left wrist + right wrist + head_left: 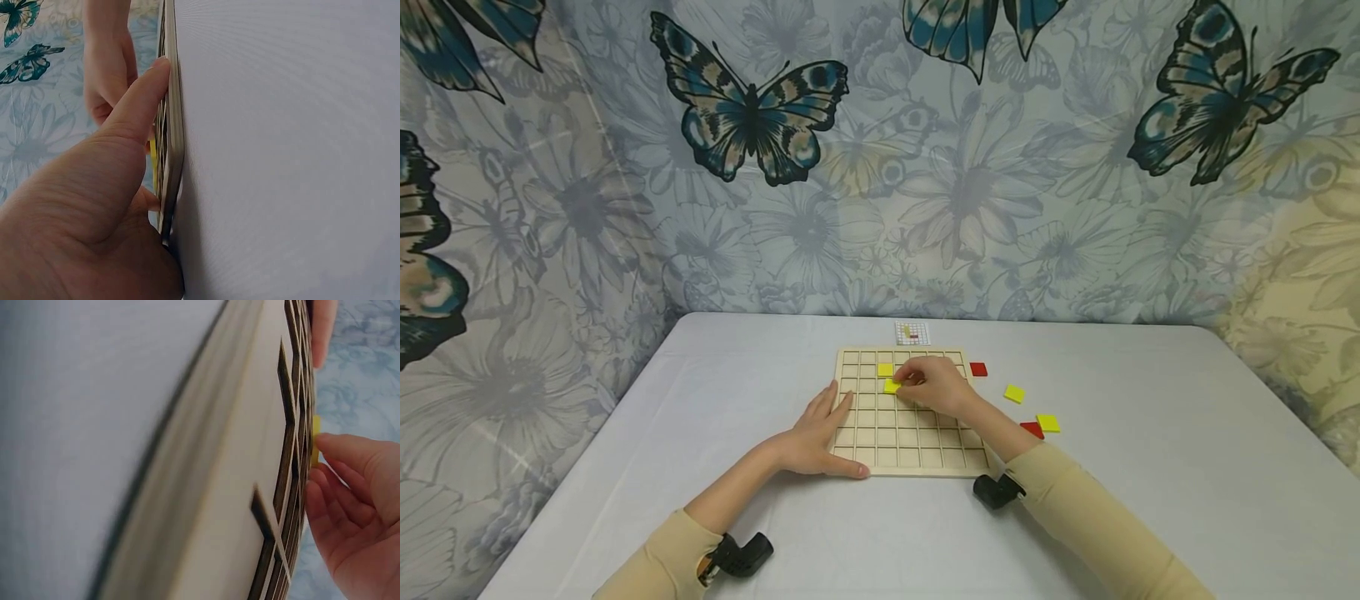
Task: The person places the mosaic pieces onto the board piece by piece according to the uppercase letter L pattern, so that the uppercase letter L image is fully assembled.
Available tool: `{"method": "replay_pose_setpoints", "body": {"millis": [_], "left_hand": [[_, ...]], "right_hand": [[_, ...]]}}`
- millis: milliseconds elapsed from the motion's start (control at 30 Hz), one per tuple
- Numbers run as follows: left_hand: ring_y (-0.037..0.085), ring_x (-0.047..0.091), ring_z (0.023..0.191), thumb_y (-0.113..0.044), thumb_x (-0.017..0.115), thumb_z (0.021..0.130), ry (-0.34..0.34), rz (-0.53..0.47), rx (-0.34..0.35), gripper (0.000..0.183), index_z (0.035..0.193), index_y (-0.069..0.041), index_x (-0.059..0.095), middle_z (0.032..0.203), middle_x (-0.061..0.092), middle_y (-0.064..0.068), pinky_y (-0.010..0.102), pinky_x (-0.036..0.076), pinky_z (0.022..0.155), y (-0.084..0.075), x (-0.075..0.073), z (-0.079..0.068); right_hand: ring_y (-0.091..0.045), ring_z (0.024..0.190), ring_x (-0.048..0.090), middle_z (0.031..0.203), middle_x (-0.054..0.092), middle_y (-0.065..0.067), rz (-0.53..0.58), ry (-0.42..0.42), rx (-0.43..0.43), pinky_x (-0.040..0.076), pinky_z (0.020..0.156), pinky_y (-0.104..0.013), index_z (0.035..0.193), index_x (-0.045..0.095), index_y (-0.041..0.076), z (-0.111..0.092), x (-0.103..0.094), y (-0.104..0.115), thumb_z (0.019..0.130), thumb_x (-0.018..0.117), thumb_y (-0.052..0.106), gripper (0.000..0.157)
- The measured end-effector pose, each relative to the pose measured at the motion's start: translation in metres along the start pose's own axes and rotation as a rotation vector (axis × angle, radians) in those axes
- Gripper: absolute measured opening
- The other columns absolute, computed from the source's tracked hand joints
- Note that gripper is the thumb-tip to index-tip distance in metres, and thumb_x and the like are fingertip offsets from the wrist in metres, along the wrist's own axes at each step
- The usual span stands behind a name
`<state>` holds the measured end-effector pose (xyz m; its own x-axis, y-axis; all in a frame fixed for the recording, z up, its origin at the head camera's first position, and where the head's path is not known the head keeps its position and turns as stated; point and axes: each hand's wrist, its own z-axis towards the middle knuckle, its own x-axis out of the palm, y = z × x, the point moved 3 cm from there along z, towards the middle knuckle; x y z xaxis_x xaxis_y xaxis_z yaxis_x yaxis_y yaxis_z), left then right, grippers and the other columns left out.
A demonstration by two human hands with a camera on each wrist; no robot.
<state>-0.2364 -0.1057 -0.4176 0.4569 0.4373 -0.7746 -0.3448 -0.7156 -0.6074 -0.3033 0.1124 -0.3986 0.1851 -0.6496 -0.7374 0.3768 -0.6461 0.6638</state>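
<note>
A square wooden grid board [910, 460] lies flat on the table. My left hand [811, 437] rests at its front left corner, fingers spread along the left side and thumb on the front edge; in the left wrist view the thumb [134, 103] lies straight along the rim. Over the upper middle of the grid, my right hand [936, 385] pinches a yellow square tile [891, 387] between thumb and fingers. That tile [316, 440] touches the grid in the right wrist view. Another yellow tile [885, 369] sits in a cell just behind it.
Right of the board lie a red tile [978, 369], a yellow tile [1014, 393], and a second yellow tile [1048, 423] beside another red tile [1032, 430]. A small printed pattern card [912, 333] lies behind the board. A butterfly-patterned cloth [880, 208] hangs past the white table [1135, 400].
</note>
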Motion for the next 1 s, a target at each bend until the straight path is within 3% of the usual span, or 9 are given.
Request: {"method": "replay_pose_setpoints", "body": {"millis": [333,1000], "left_hand": [[0.036,-0.011,0.147,-0.055,0.076,0.078,-0.003,0.026,0.004,0.117,0.156,-0.003,0.007,0.16,-0.012,0.022,0.058,0.01,0.114,0.0035,0.0025,0.0018],[0.035,-0.011,0.147,-0.054,0.077,0.077,-0.006,0.02,-0.001,0.117,0.156,-0.003,0.008,0.16,-0.011,0.023,0.057,0.009,0.114,0.0025,0.0017,0.0008]], "right_hand": [[-0.015,0.083,0.061,0.096,0.07,-0.003,-0.032,0.003,-0.095,0.051,0.077,-0.031,0.099,0.074,0.005,0.0008,0.0033,0.0081,0.086,0.075,0.006,0.013],[-0.014,0.082,0.061,0.097,0.07,-0.004,-0.084,0.006,-0.167,0.051,0.075,-0.029,0.097,0.075,0.006,0.0019,0.0061,0.0098,0.086,0.071,0.001,0.012]]}}
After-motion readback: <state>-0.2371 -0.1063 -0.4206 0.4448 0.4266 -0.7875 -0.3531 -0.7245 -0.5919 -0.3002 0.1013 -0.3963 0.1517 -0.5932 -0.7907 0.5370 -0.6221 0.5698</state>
